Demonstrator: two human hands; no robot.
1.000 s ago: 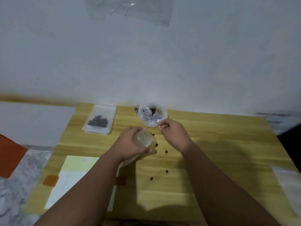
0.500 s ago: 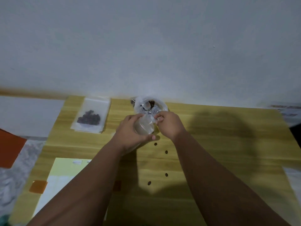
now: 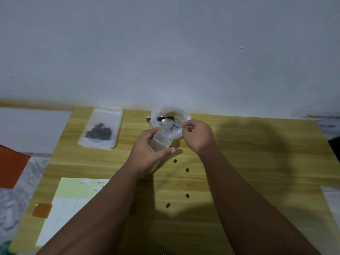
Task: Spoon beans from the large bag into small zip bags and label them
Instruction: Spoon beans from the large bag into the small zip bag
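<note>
Clear plastic small zip bag (image 3: 161,139) is gripped by the left hand (image 3: 147,153), mouth tipped toward the large bag (image 3: 184,114) just behind it. Spoon (image 3: 167,122) is pinched by the right hand (image 3: 197,137), its bowl held over the beans (image 3: 170,117) in there, right by that mouth. Another filled bag (image 3: 100,129) is parked off left.

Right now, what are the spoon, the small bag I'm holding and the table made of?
The spoon: likely metal or glossy plastic, its pale bowl shines. The small bag: thin translucent plastic film, cloudy, creased. The table: wood or wood-look laminate, yellow grain streaks.
</note>
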